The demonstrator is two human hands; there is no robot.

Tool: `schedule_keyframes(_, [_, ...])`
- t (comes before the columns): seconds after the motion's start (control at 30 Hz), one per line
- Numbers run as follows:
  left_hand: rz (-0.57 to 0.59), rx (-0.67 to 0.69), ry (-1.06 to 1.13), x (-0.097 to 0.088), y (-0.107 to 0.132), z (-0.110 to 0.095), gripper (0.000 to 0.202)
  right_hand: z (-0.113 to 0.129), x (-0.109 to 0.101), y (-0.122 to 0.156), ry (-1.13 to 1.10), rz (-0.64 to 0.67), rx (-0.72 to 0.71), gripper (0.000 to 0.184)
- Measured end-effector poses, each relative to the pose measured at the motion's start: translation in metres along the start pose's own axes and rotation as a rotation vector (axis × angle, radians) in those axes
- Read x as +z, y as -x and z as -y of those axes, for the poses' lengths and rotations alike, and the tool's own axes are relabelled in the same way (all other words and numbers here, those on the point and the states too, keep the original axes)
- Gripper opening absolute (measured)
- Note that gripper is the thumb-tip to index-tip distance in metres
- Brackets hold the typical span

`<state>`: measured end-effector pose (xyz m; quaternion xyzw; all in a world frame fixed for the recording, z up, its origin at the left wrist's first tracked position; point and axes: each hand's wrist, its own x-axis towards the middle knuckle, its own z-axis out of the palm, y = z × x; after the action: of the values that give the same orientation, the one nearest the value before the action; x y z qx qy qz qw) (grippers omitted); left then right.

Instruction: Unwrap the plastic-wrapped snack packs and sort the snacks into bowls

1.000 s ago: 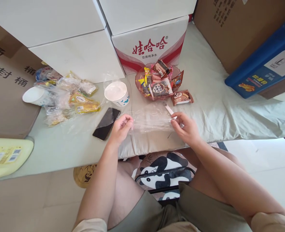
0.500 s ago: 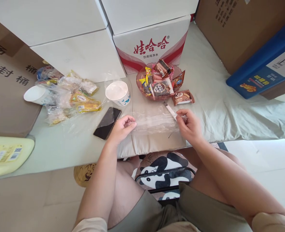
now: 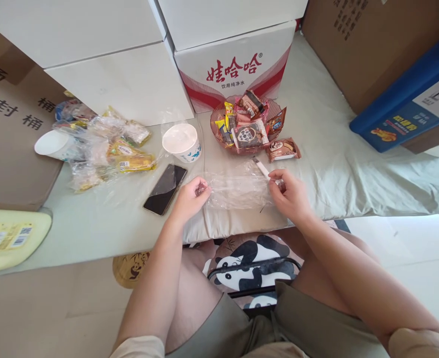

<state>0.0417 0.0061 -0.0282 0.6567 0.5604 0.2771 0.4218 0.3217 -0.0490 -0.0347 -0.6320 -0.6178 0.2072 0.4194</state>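
Observation:
A clear plastic bag (image 3: 237, 191) stretches flat between my two hands near the front edge of the covered table. My left hand (image 3: 193, 196) pinches its left end. At the other end, my right hand (image 3: 288, 194) has thumb and forefinger closed on the plastic. A slim white stick-like thing with a dark tip (image 3: 261, 167) lies against the fingers of my right hand; whether they grip it, I cannot see. Just beyond is a pink glass bowl (image 3: 219, 139) of wrapped snacks, with a brown snack packet (image 3: 284, 149) beside it.
Left of the bag lie a phone (image 3: 165, 190) and an upright paper cup (image 3: 182, 144). Farther left are a tipped paper cup (image 3: 53, 145) and crumpled wrapped packets (image 3: 122, 149). White boxes (image 3: 234, 74) stand behind; a blue container (image 3: 401, 104) leans at right.
My right hand has shifted slightly left and the bag between the hands looks a little more spread. My left hand stays nearly in place.

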Motion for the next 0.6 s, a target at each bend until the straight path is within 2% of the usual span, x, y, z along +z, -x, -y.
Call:
schedule_keyframes(0.23, [-0.030,0.040,-0.251,0.001,0.005,-0.011,0.009,-0.004,0.005,0.003,0.209,-0.023,-0.134,0.015])
schedule_keyframes(0.6, [0.000,0.110,-0.321,0.004,0.004,-0.010,0.003,-0.005,0.007,0.004,0.292,-0.029,-0.261,0.015])
